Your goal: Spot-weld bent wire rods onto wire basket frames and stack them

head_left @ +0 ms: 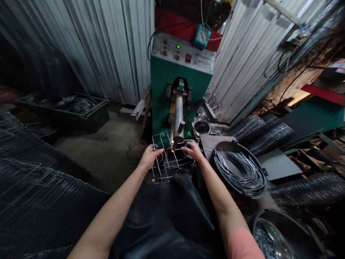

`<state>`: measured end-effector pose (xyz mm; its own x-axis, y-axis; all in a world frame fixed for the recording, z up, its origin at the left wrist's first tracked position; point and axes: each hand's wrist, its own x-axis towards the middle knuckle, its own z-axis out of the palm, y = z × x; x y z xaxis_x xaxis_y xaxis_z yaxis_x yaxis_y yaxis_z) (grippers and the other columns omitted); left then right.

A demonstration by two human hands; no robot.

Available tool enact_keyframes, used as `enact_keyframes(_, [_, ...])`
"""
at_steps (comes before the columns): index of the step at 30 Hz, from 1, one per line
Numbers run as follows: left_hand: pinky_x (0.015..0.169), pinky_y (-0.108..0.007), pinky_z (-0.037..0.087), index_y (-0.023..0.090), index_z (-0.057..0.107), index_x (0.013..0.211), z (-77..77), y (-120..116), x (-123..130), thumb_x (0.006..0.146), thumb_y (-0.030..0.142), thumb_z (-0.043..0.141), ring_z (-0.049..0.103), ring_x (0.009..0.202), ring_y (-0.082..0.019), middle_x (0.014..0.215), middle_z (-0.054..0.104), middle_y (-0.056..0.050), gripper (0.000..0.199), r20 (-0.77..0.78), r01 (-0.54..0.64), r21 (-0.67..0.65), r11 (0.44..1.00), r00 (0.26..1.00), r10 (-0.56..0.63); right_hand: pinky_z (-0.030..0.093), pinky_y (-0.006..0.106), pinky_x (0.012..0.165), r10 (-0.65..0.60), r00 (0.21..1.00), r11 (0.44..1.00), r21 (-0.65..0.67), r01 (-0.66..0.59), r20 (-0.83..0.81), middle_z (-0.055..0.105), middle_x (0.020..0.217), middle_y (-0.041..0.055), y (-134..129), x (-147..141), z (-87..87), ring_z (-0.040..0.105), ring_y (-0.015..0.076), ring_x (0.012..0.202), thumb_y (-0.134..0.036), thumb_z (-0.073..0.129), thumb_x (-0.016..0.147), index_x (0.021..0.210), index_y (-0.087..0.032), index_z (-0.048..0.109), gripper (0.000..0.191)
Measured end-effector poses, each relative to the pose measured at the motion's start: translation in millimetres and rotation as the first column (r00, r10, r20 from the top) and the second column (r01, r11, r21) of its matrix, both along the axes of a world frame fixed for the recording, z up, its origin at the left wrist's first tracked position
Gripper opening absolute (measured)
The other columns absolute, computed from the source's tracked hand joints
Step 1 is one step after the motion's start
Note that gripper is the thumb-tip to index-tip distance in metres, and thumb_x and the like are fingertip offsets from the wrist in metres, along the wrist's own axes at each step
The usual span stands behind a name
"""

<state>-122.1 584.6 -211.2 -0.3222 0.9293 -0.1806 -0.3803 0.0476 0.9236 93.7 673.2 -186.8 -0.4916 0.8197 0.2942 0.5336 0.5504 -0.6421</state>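
Observation:
A wire frame [166, 167] of thin crossing rods lies under the tip of a spot welder [178, 120], where an orange glow shows at a wire joint. My left hand [150, 157] pinches the frame's left side between thumb and fingers. On the other side, my right hand [192, 149] has its fingers closed at the end of a wire beside the welder's tip. The lower electrode is mostly hidden behind the frame. A black apron [164, 219] covers my lap just below the frame.
To the right stands a round pan [262, 176] of curved wires, with another bowl [272, 237] of short metal pieces below it. Stacked wire panels [35, 194] fill the left. A green metal bin [91, 111] sits on the floor behind them.

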Motion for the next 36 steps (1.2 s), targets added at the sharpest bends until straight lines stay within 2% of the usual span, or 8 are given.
enact_keyframes(9, [0.052, -0.017, 0.036, 0.016, 0.049, 0.073, -6.9, -22.9, -7.7, 0.048, 0.030, 0.080, 0.046, 0.054, -0.006, 0.060, 0.051, 0.006, 0.042, -0.031, 0.070, 0.104, 0.992, 0.997, -0.068, 0.031, 0.047, 0.091, 0.007, 0.997, 0.995, 0.096, -0.015, 0.081, 0.064, 0.107, 0.0087, -36.9, 4.0, 6.2, 0.050, 0.0261, 0.108, -0.038, 0.064, 0.080, 0.069, -0.019, 0.060, 0.023])
enact_keyframes(11, [0.052, -0.016, 0.037, 0.016, 0.051, 0.075, -14.7, -42.8, -14.7, 0.049, 0.027, 0.080, 0.046, 0.055, -0.005, 0.062, 0.051, 0.006, 0.041, -0.003, 0.066, 0.098, 0.993, 0.998, -0.066, 0.033, 0.047, 0.092, 0.074, 0.994, 0.987, 0.136, -0.085, 0.083, 0.060, 0.115, 0.0094, -60.0, 14.8, 9.5, 0.047, 0.0270, 0.113, -0.038, 0.066, 0.079, 0.084, -0.021, 0.064, 0.018])
enact_keyframes(14, [0.056, -0.016, 0.043, 0.017, 0.052, 0.082, -25.4, -75.8, -31.4, 0.048, 0.023, 0.082, 0.049, 0.056, -0.006, 0.064, 0.052, 0.006, 0.046, 0.130, 0.057, 0.036, 0.998, 0.990, -0.062, 0.035, 0.044, 0.096, 0.077, 0.997, 0.978, 0.193, -0.076, 0.000, 0.056, 0.121, 0.0103, -86.6, 42.0, 19.1, 0.046, 0.0261, 0.116, -0.038, 0.069, 0.076, 0.113, -0.023, 0.058, 0.041])
enact_keyframes(20, [0.088, -0.044, 0.051, 0.016, 0.056, 0.080, -29.0, -125.2, -52.1, 0.054, 0.024, 0.082, 0.050, 0.056, -0.008, 0.057, 0.048, 0.007, 0.038, 0.407, 0.018, 0.144, 0.989, 0.910, -0.076, 0.041, 0.040, 0.089, -0.014, 0.972, 0.997, 0.071, 0.032, -0.234, 0.061, 0.108, 0.0075, -104.4, 82.2, 50.6, 0.056, 0.0241, 0.101, -0.046, 0.069, 0.072, 0.119, -0.024, 0.054, 0.054])
enact_keyframes(26, [0.100, -0.056, 0.040, 0.015, 0.062, 0.092, -34.9, -142.4, -38.4, 0.067, 0.027, 0.071, 0.051, 0.058, -0.010, 0.055, 0.047, 0.006, 0.029, 0.572, -0.055, 0.252, 0.966, 0.814, -0.102, 0.045, 0.032, 0.071, 0.089, 0.860, 0.985, 0.175, 0.000, -0.503, 0.063, 0.087, 0.0043, -127.5, 53.3, 81.4, 0.058, 0.0200, 0.078, -0.052, 0.067, 0.071, 0.105, -0.022, 0.060, 0.047])
enact_keyframes(31, [0.094, -0.046, 0.046, 0.011, 0.062, 0.101, -45.0, -141.6, -44.5, 0.081, 0.024, 0.052, 0.063, 0.088, -0.023, 0.085, 0.067, -0.010, 0.026, 0.565, 0.119, 0.073, 0.990, 0.813, -0.139, 0.040, 0.026, 0.059, 0.064, 0.857, 0.991, 0.132, 0.005, -0.511, 0.055, 0.067, -0.0010, -153.2, 10.8, 118.7, 0.049, 0.0134, 0.061, -0.045, 0.067, 0.071, 0.079, -0.019, 0.059, 0.028])
enact_keyframes(34, [0.083, -0.045, 0.050, 0.008, 0.059, 0.099, -58.6, -149.9, -54.9, 0.088, 0.026, 0.040, 0.064, 0.086, -0.025, 0.091, 0.067, -0.016, 0.029, 0.529, 0.132, -0.176, 0.975, 0.848, -0.019, 0.036, 0.022, 0.053, 0.041, 0.858, 0.992, -0.083, -0.097, -0.511, 0.048, 0.060, -0.0045, -164.9, -18.3, 128.2, 0.043, 0.0095, 0.055, -0.043, 0.070, 0.068, 0.069, -0.018, 0.054, 0.031])
enact_keyframes(36, [0.075, -0.041, 0.052, 0.010, 0.058, 0.097, -67.7, -162.7, -59.2, 0.090, 0.027, 0.038, 0.065, 0.081, -0.023, 0.086, 0.067, -0.014, 0.028, 0.462, 0.043, -0.320, 0.946, 0.879, 0.116, 0.032, 0.021, 0.047, 0.002, 0.836, 0.931, -0.303, -0.201, -0.548, 0.044, 0.056, -0.0062, -170.1, -38.2, 122.0, 0.040, 0.0077, 0.050, -0.045, 0.072, 0.066, 0.066, -0.017, 0.050, 0.035])
